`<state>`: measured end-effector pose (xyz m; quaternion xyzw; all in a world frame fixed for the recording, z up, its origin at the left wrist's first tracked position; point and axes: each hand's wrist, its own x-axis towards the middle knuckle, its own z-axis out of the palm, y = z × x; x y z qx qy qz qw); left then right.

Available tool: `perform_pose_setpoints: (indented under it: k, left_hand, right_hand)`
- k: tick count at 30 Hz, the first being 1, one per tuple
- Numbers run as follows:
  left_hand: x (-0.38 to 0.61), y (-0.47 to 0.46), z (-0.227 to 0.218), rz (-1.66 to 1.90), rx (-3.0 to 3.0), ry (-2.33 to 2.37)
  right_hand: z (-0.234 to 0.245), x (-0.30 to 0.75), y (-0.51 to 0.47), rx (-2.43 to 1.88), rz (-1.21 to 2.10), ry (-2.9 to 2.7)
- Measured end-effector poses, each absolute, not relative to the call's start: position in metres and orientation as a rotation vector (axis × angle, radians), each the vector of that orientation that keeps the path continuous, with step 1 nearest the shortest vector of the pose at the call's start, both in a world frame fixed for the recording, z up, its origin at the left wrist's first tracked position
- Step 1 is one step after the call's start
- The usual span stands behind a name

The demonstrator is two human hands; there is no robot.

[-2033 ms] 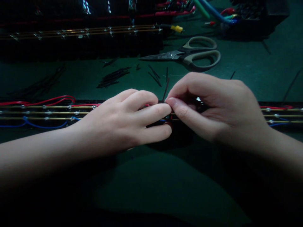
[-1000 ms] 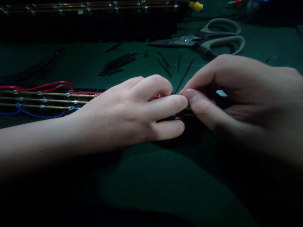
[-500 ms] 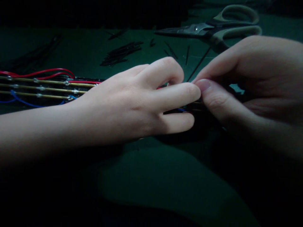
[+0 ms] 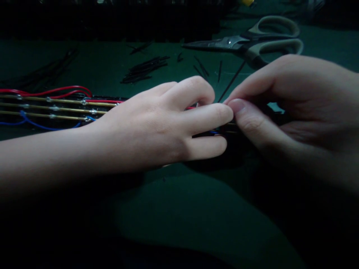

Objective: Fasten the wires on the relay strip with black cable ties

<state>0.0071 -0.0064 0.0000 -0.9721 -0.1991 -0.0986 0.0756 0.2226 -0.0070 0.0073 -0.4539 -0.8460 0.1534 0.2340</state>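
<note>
My left hand [image 4: 157,123] lies across a long dark strip with brass rods [image 4: 67,109], solder joints, red wires [image 4: 60,89] and blue wires [image 4: 47,127]. Its forefinger is bent and the other visible fingers stretch to the right. The left thumb is mostly hidden, and the strip shows between the fingers. At the strip's right part, my right hand [image 4: 280,108] pinches with thumb and forefinger, against the left middle fingertip. What sits in that pinch is hidden. A thin black stick-like piece [image 4: 231,82] runs from behind these fingertips toward the scissors; whether it is held is unclear.
Scissors [image 4: 246,41] with grey-and-black handles lie behind my right hand. Several short thin black pieces [image 4: 146,69] are scattered on the green work surface [image 4: 179,201]. More long dark strands [image 4: 53,65] lie at the far left. A dark block [image 4: 112,22] spans the back.
The whole view has shifted slightly, with the scissors, strip and hands all a little lower in the picture. Both hands keep nearly the same pose and contact.
</note>
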Motion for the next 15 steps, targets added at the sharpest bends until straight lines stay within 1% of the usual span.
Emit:
perform_pose_setpoints:
  k: [4, 10, 15]
  left_hand:
    - [0.0073, -0.0066, 0.0007, -0.298, -2.915, -0.578]
    - [0.0083, -0.0064, 0.0012, -0.317, -2.997, -0.669]
    - [0.0072, -0.006, 0.0016, -0.286, -2.965, -0.634]
  right_hand:
    - [0.0069, 0.2226, -0.0068, -1.229, 0.412, -2.364]
    - [0.0079, 0.2241, -0.0057, -1.195, 0.404, -2.383]
    - [0.0087, 0.2261, -0.0037, -1.182, 0.411, -2.377]
